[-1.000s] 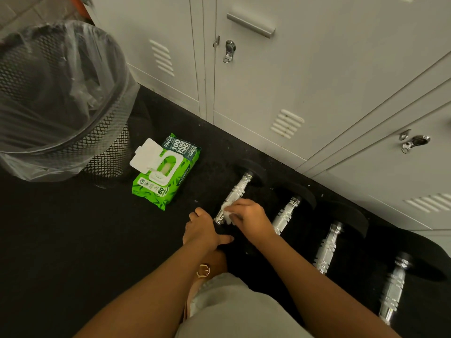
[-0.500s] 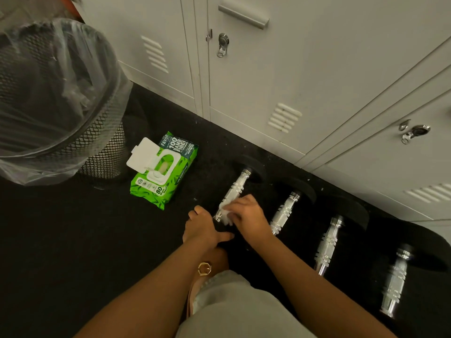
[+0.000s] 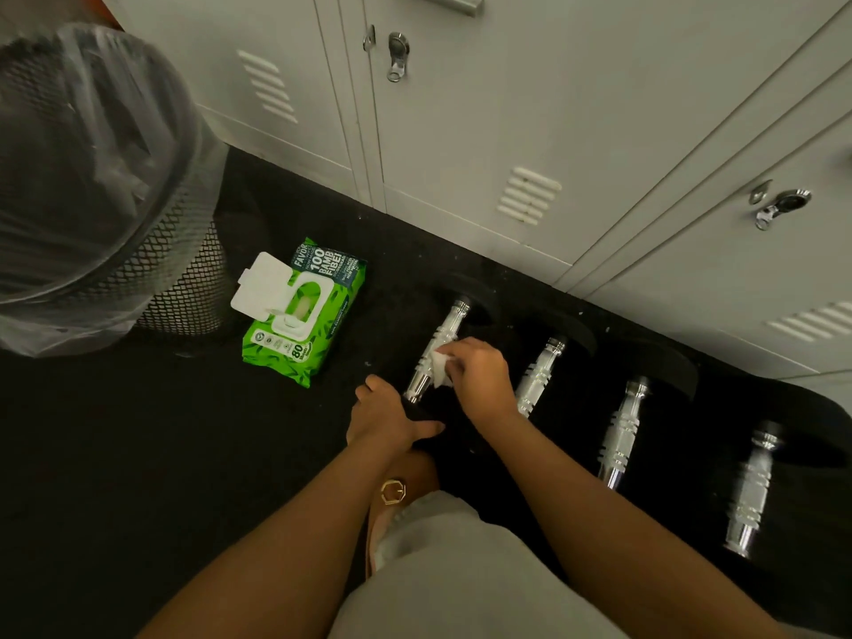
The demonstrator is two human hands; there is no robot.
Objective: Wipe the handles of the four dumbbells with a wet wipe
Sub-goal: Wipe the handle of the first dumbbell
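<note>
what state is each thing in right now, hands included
wipes pack: lying flat on the floor, lid flipped open
wet wipe: bunched, pressed on the first dumbbell handle
first dumbbell handle: being wiped
other three dumbbells: on the floor, untouched
right hand: grip on the wet wipe
left hand: resting on the first dumbbell's near end
bin: upright, lined with a clear bag
lockers: doors closed

A row of pale grey metal lockers (image 3: 530, 108) runs along the wall, each door with vent slits and a small metal latch (image 3: 396, 55). The floor (image 3: 115, 454) is dark, black matting, flecked with bits of dust. The light is dim and flat
</note>
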